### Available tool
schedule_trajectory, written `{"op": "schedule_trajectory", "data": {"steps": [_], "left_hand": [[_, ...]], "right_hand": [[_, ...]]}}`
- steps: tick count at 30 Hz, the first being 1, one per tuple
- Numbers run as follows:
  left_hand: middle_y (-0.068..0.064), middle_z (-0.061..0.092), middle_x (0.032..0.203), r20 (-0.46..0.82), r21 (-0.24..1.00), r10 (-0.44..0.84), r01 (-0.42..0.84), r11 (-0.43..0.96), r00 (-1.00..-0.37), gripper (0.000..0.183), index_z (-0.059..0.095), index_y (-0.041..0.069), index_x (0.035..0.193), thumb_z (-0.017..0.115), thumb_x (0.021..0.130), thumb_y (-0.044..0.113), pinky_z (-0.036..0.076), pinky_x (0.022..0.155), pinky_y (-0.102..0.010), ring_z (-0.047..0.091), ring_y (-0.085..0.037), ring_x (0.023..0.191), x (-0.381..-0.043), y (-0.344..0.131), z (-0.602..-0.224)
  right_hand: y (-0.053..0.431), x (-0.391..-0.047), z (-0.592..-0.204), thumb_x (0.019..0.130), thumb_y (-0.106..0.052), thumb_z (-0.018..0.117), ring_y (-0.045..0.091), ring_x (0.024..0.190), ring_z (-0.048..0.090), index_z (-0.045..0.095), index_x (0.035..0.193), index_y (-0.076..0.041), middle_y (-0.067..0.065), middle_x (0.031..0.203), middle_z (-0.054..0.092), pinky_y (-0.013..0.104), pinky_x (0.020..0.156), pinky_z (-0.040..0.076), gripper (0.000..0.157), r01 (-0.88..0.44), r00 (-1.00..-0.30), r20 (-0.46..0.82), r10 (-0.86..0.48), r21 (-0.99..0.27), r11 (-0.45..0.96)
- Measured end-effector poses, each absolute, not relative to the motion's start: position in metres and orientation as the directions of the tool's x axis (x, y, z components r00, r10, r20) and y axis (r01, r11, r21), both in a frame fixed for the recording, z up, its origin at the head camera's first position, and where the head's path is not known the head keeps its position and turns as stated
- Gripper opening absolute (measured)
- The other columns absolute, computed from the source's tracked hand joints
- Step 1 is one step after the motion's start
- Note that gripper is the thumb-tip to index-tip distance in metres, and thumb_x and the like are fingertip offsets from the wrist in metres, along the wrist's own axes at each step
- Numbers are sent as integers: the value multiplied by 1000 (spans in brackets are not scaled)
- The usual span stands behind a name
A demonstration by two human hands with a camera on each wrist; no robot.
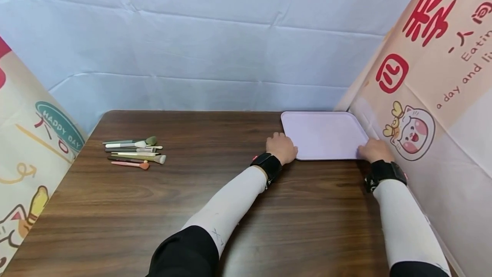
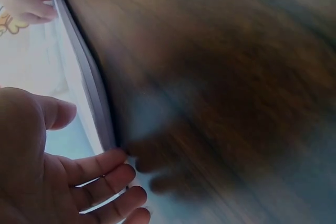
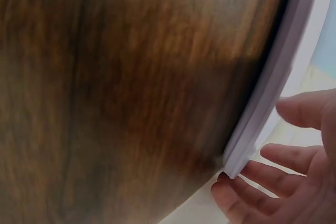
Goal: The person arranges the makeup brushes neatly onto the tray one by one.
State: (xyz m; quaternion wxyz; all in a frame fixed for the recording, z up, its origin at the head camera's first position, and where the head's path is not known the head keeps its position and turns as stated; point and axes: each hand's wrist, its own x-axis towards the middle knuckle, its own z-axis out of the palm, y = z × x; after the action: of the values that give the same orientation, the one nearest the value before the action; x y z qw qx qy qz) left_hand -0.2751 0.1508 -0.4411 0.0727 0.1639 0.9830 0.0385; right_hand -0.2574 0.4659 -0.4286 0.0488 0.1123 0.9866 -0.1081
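A pale lilac rectangular tray (image 1: 324, 135) lies flat at the far right of the table, its near rim in front of both hands. At its near left corner is my left hand (image 1: 282, 148); in the left wrist view the fingertips (image 2: 115, 157) touch the corner and the thumb stands apart from the rim. My right hand (image 1: 376, 151) is at the near right corner. In the right wrist view its fingers (image 3: 275, 177) meet the tray's corner (image 3: 239, 158), with the thumb spread near the rim.
Several makeup brushes (image 1: 134, 150) lie side by side at the left of the brown wooden table (image 1: 184, 200). A pale cloth (image 1: 192, 46) hangs behind the table. Printed cloths stand at the left and at the right (image 1: 434, 97), the right one close beside the tray.
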Motion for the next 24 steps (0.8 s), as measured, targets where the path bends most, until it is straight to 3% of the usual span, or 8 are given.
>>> {"op": "schedule_trajectory", "data": {"steps": [6, 14, 18, 24], "left_hand": [[-2, 60, 129, -130, 78, 317, 309, 948, -939, 51, 67, 17, 131, 41, 106, 52, 44, 99, -35, 50, -17, 119, -278, 159, -446], [-3, 65, 121, -146, 50, 342, 338, 940, -929, 36, 73, 16, 121, 45, 107, 35, 47, 91, -34, 54, -18, 112, -278, 161, -449], [-3, 66, 120, -156, 37, 336, 334, 942, -929, 34, 73, 16, 121, 46, 107, 31, 47, 90, -34, 55, -18, 110, -281, 160, -450], [-5, 66, 123, -186, 35, 334, 334, 942, -924, 36, 72, 16, 123, 44, 107, 32, 47, 92, -35, 56, -20, 112, -280, 153, -449]], "right_hand": [[468, -259, -430, 81, -9, 58, 42, 75, 55, 63, 94, 23, 38, 89, 59, 49, 61, 47, 35, 239, -968, -117, 220, -184, 953], [470, -259, -434, 88, 3, 43, 56, 89, 59, 57, 103, 25, 47, 102, 57, 61, 73, 49, 30, 220, -975, -38, 217, -145, 965], [468, -257, -434, 89, 4, 43, 58, 86, 60, 57, 100, 23, 47, 100, 58, 63, 71, 48, 26, 211, -976, 17, 216, -143, 967], [468, -257, -437, 88, 3, 48, 54, 81, 61, 59, 100, 22, 46, 99, 59, 61, 65, 50, 25, 229, -973, 3, 232, -159, 960]]}}
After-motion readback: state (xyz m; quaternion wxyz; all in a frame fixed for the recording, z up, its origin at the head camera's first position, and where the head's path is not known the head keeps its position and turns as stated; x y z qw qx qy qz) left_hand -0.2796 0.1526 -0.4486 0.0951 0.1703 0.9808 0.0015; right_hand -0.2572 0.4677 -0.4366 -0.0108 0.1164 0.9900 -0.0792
